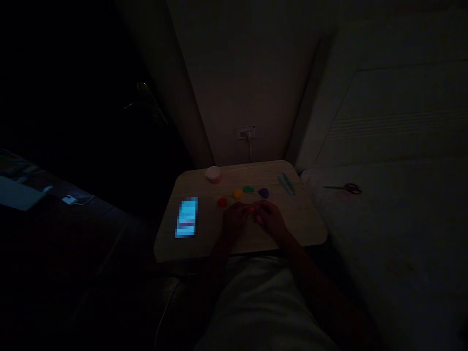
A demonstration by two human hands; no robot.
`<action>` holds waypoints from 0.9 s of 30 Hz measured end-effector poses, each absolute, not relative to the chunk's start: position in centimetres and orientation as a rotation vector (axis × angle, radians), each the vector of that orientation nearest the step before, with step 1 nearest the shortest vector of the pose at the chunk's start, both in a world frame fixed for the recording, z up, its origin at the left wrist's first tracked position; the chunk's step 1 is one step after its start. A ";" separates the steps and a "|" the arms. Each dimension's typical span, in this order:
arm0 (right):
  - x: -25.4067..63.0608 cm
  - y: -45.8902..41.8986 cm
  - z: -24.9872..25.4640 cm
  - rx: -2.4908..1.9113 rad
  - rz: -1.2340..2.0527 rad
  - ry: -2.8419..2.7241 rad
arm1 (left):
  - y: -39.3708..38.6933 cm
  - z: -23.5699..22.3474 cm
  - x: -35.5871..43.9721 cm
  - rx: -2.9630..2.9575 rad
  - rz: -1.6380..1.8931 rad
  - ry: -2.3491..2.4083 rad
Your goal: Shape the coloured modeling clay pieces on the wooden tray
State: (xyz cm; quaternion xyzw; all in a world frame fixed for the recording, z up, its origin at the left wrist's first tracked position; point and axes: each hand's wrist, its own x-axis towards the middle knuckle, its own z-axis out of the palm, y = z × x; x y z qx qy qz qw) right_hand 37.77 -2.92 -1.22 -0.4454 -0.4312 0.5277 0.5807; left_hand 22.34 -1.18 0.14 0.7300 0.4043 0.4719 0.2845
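Note:
My left hand (pixel 236 217) and my right hand (pixel 269 217) meet over the front half of a small wooden table (pixel 208 243). Their fingers are closed on a small reddish-pink lump of modelling clay (pixel 251 208); dim light hides its exact shape. Just beyond the hands lie a red lump (pixel 222 201), a yellow lump (pixel 237 193), a flat green piece (pixel 248 189) and a purple lump (pixel 263 193). Two thin blue modelling tools (pixel 287 184) rest near the back right corner. Toward the back left stands a round tub with a pale lid (pixel 213 174).
A lit phone (pixel 187 218), its screen blurred, lies at the table's left. Behind the table, a plug sits in a wall socket (pixel 246 132). Scissors (pixel 343 188) lie on a pale surface to the right. A dark door with a handle (pixel 144 92) is at left.

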 end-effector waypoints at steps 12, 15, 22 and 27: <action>37.6 -3.5 -1.3 -1.100 1.171 -1.063 | -1.1 -0.4 22.4 1.827 1.301 1.089; 37.7 -3.5 -1.5 -1.098 1.169 -1.079 | -1.1 -0.5 22.5 1.799 1.294 1.102; 37.6 -3.5 -1.2 -1.099 1.160 -1.096 | -1.4 -0.2 22.5 1.865 1.268 1.120; 37.5 -3.7 -1.2 -1.119 1.131 -1.209 | -1.2 -0.3 22.4 1.927 1.175 1.112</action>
